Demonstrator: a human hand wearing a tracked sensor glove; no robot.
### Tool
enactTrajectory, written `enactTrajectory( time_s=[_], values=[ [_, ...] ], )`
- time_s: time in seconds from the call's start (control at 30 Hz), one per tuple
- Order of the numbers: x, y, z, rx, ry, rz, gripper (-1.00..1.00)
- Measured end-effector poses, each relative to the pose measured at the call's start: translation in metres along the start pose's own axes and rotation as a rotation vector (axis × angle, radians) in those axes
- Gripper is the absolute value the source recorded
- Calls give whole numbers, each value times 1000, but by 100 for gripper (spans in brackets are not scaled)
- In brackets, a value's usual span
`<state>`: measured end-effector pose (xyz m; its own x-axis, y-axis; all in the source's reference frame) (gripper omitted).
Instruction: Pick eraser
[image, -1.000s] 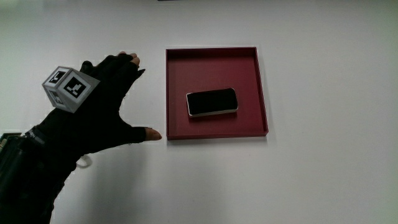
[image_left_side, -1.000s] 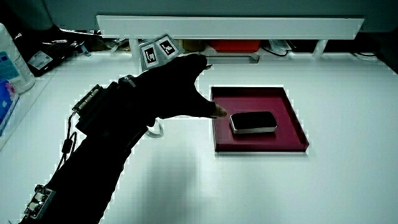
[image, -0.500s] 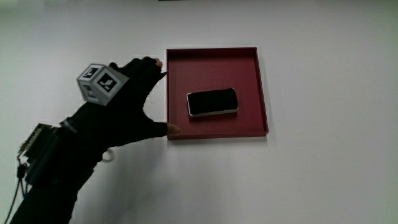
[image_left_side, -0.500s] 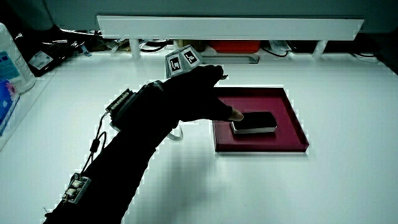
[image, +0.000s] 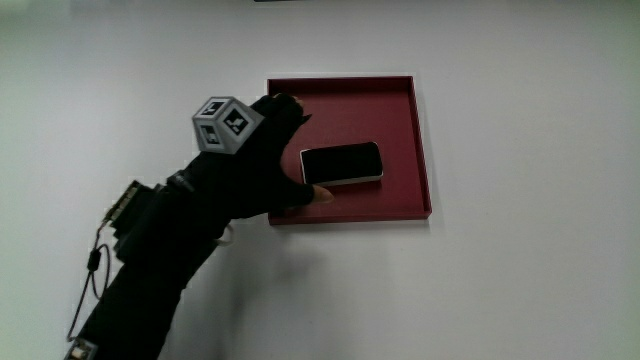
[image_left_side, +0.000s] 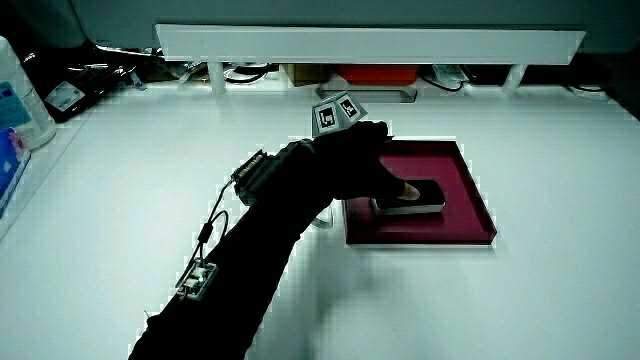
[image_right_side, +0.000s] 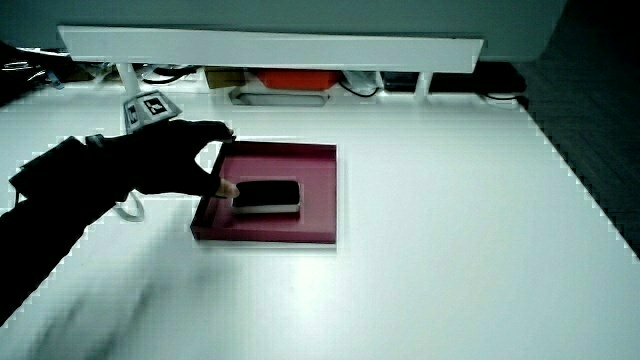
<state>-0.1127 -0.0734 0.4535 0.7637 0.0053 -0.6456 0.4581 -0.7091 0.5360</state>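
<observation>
The eraser (image: 341, 164) is lying flat in the red tray (image: 401, 203) on the white table (image: 520, 270), near the tray's middle. The hand (image: 255, 160) is hovering over the tray's edge beside the eraser, fingers spread and holding nothing, with the thumb tip (image: 322, 194) just beside the eraser's nearer corner; both side views show the same (image_left_side: 365, 160) (image_right_side: 175, 155).

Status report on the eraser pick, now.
Hand open, over the tray's edge, thumb tip at the eraser. Eraser flat in the tray, not gripped. Nothing in the way.
</observation>
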Motion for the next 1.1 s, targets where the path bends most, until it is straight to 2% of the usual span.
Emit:
enactTrajectory(
  time_s=[0.03,0.07,0.23,0.3,0.63,0.73,1.03,1.1],
  values=[
    [2,3,-2,-5,-6,2,0],
    [3,7,-5,3,34,-9,0],
    [0,26,-20,3,82,-6,0],
    [2,29,-25,6,121,17,0],
    [-17,57,-55,-21,131,58,0],
    [-14,60,-59,-34,161,69,0],
    [-19,65,-66,-39,171,81,0],
    [-21,66,-67,-31,171,68,4]
  ],
)
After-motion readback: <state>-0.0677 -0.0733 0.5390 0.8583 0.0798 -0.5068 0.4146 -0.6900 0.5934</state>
